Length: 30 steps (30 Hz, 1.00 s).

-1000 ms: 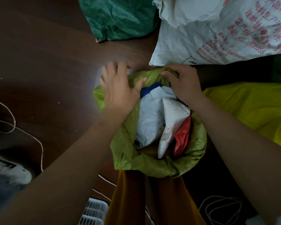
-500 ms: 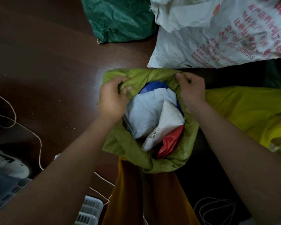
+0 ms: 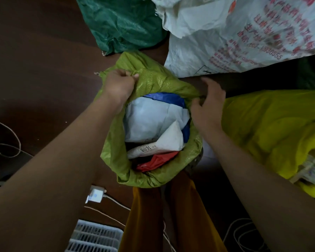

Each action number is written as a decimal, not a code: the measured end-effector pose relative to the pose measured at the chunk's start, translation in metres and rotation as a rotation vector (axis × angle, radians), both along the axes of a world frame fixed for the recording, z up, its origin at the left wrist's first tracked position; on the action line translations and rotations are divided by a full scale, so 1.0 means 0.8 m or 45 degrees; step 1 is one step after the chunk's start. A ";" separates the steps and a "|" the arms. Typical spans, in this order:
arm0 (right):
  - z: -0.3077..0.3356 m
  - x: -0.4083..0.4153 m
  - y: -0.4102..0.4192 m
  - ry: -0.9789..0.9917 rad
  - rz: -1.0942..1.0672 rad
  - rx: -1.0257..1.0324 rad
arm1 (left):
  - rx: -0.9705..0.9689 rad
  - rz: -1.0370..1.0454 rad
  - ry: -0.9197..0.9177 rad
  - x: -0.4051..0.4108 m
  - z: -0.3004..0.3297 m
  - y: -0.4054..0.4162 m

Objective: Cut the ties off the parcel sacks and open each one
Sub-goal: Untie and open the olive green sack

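Observation:
An olive-green woven sack (image 3: 113,153) stands open between my knees, its mouth folded outward. Inside lie white parcels (image 3: 149,120), a blue one (image 3: 167,98) and a red one (image 3: 156,161). My left hand (image 3: 119,84) grips the sack's far left rim in a fist. My right hand (image 3: 208,104) is at the right rim with fingers curled on the fabric edge. No tie shows on this sack.
A dark green sack (image 3: 122,24) and a white printed sack (image 3: 235,33) lie beyond it, a yellow sack (image 3: 273,128) at the right. Loose string (image 3: 9,148) lies on the brown floor at left. A white plug (image 3: 95,194) and a white crate (image 3: 96,237) sit near my legs.
Both hands have pulled the rim wider apart and folded it outward. My left hand moved up to the far left rim; my right hand slid to the right edge.

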State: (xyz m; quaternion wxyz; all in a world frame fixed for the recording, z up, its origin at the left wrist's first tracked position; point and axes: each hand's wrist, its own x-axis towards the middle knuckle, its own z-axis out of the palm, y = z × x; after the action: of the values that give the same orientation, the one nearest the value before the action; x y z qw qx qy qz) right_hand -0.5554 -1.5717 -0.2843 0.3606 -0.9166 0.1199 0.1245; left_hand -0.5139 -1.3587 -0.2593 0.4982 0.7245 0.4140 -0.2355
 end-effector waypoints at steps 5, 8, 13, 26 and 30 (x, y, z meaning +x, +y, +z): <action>0.011 0.035 0.044 -0.230 0.699 0.120 | -0.057 -0.051 0.059 0.006 0.000 -0.001; 0.002 0.046 0.062 -0.076 0.775 0.072 | -0.006 -0.055 -0.077 0.002 0.003 0.003; -0.005 0.066 0.065 -0.017 0.692 0.164 | 0.996 -0.705 -0.598 -0.044 0.012 0.011; -0.017 0.065 0.039 0.178 0.793 0.144 | 0.666 -0.398 -0.321 -0.093 -0.010 0.012; -0.017 0.057 0.040 0.046 0.704 0.100 | 0.439 -0.165 -0.384 -0.079 -0.013 0.020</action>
State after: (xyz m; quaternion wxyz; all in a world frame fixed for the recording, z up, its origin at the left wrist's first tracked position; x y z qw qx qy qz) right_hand -0.5101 -1.5395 -0.2979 0.3459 -0.8975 -0.1334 0.2389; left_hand -0.5768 -1.3427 -0.2698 0.4072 0.8509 0.3215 -0.0820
